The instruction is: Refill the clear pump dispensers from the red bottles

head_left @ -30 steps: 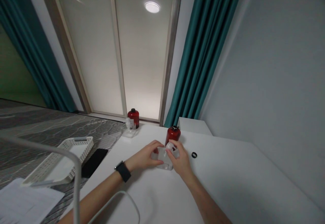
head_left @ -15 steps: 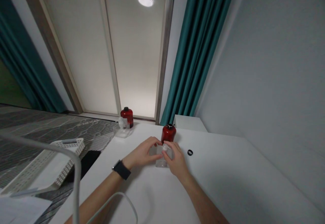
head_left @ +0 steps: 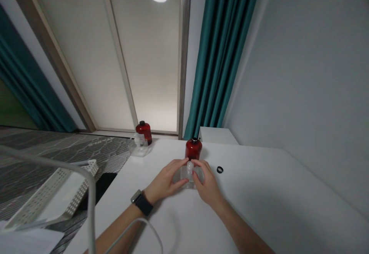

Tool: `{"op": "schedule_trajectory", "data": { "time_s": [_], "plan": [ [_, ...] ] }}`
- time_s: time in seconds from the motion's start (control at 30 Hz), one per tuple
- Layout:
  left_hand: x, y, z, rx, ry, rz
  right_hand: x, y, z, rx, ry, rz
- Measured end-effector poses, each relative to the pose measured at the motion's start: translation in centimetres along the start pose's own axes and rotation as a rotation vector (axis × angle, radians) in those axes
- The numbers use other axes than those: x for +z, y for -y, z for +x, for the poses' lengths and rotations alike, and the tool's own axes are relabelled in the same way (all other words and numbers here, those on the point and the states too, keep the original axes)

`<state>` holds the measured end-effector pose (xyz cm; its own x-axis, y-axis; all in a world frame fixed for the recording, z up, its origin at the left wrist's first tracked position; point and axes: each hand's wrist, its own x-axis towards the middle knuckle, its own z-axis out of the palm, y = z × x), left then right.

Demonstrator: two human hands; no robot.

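Observation:
A clear plastic piece with a rounded knob on top [head_left: 190, 168] stands on the white table in front of a dark red bottle [head_left: 193, 149]. My left hand [head_left: 167, 181] curves around its left side, thumb and index finger apart, the index fingertip close by the knob. From the right, my right hand [head_left: 208, 185] has thumb and index finger at the knob, gripping it lightly. A black ring [head_left: 220, 170] lies on the table to the right of my right hand. The red bottle has a dark neck and stands upright.
Another red bottle [head_left: 143, 132] with a black top stands at the table's far left corner, behind a similar clear plastic piece [head_left: 138, 145]. A white basket [head_left: 72, 202] is at the left. A pale cable [head_left: 91, 208] arches across the left foreground. A white box [head_left: 217, 135] stands beyond the table.
The view has shifted slightly. Both hands stay around the clear piece; the right fingers have drawn back a little, so more of the knob shows.

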<state>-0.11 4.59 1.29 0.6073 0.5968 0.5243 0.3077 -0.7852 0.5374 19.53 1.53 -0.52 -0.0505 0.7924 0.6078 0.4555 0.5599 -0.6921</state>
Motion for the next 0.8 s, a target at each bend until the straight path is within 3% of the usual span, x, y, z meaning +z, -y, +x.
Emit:
{"op": "schedule_trajectory", "data": {
  "time_s": [0.4,0.8],
  "plan": [
    [-0.03,-0.26,0.25,0.005,0.022,-0.03,0.16,-0.13,-0.21,0.123,-0.113,0.14],
    [0.27,-0.1,0.28,0.011,0.011,-0.022,0.2,0.14,-0.03,0.162,-0.056,0.247]
  ]
}}
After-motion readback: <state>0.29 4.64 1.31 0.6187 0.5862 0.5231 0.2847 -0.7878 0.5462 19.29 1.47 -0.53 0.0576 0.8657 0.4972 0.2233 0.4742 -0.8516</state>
